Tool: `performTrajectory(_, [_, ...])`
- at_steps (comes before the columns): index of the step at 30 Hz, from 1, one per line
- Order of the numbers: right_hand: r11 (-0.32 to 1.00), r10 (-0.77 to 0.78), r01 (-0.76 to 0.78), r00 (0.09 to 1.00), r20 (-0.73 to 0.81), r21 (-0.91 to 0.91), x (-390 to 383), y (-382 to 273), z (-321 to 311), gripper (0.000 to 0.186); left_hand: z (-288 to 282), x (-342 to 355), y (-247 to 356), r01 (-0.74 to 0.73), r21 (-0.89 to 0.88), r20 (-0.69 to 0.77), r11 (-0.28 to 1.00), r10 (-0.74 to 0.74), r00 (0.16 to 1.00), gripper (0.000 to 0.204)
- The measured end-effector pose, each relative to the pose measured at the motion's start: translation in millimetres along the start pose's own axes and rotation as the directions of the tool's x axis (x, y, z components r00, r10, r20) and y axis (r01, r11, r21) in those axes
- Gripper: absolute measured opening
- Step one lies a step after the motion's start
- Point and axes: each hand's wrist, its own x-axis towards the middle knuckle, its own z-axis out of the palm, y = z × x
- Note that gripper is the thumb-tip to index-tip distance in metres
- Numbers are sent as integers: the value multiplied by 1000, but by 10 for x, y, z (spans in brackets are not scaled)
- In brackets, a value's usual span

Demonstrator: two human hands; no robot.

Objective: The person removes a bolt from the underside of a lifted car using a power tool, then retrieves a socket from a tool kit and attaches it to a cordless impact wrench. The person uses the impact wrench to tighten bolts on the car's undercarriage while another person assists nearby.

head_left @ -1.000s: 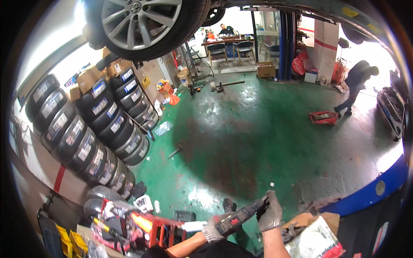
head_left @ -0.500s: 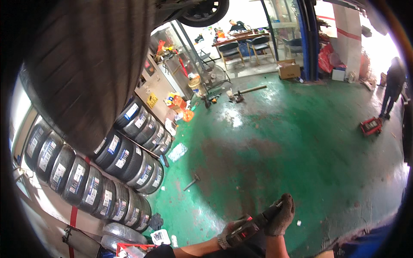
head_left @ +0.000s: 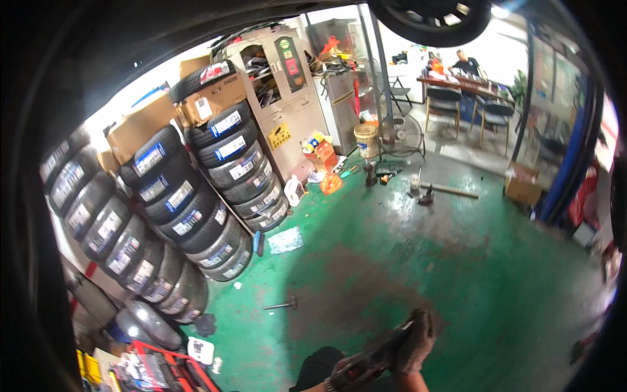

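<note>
My left hand (head_left: 339, 375), in a knitted glove at the bottom centre, is closed around the rear body of a dark power tool (head_left: 366, 359) with a red patch. Higher and to the right, my gloved right hand (head_left: 415, 343) grips the tool's front end, which it largely covers. A red tray (head_left: 140, 349) full of tools sits at the lower left, and below the hands is the green floor (head_left: 490, 281), with a long-handled tool (head_left: 281, 306) lying on it.
Tyre stacks (head_left: 183, 215) line the left wall beside a cabinet (head_left: 281, 104), fridge (head_left: 336, 117) and fan (head_left: 401, 137). A raised car's wheel (head_left: 431, 19) hangs overhead. A blue lift post (head_left: 558, 183) stands right; behind it a person (head_left: 469, 65) sits at a table (head_left: 450, 83).
The view has swung left, bringing the cabinet into sight and shifting the office rightward. The close overhead wheel and the walking co-worker have left view. My hands still hold the tool, slightly lower.
</note>
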Motion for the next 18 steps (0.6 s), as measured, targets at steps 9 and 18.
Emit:
performTrajectory(9, [972,166,-144,980,109,-184,1724,308,2533,32,-1445,1902,-2019,240,-429,-103,871,-312,945,38])
performTrajectory(18, [973,-195,165,963,188,163,3222,-90,4810,27,-3236,4571,-2253,-402,-397,-383,825,249,889,40])
